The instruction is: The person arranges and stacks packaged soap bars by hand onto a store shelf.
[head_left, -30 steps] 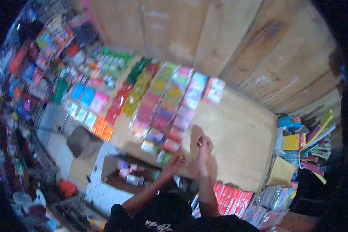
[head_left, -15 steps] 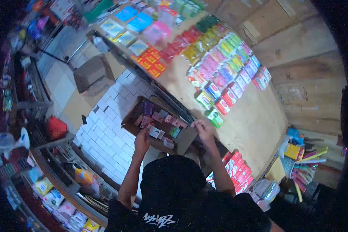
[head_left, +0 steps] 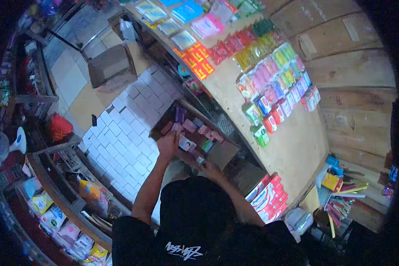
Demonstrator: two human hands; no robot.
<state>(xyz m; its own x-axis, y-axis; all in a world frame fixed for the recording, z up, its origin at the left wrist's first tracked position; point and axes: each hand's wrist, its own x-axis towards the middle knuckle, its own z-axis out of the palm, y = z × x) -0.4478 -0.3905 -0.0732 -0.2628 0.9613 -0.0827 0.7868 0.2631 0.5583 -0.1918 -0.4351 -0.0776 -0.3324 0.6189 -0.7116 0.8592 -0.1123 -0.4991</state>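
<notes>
An open cardboard carton (head_left: 221, 153) stands low beside the counter, with several small boxes inside. Among them are a purple pack (head_left: 180, 114), pink boxes (head_left: 189, 125), a white box (head_left: 187, 144) and a green-and-white one (head_left: 207, 145). My left hand (head_left: 167, 144) reaches over the carton's near-left side, its fingers closed on a small pink box (head_left: 176, 127). Close to the carton's near side, my right hand (head_left: 212, 171) is next to a small whitish item (head_left: 200, 159). Blur and the angle hide whether its fingers grip that item.
The wooden counter (head_left: 292, 144) carries rows of soap boxes (head_left: 270, 122), sachets and red toothpaste boxes (head_left: 270, 197). Another open carton (head_left: 112, 68) sits on the tiled floor (head_left: 119, 133). Shelves with packets (head_left: 53, 217) line the left side. A basket of colourful sticks (head_left: 337, 199) stands right.
My right hand has left the counter's edge and moved down and left to the carton. My left hand stays at the carton's left side. The camera view has shifted.
</notes>
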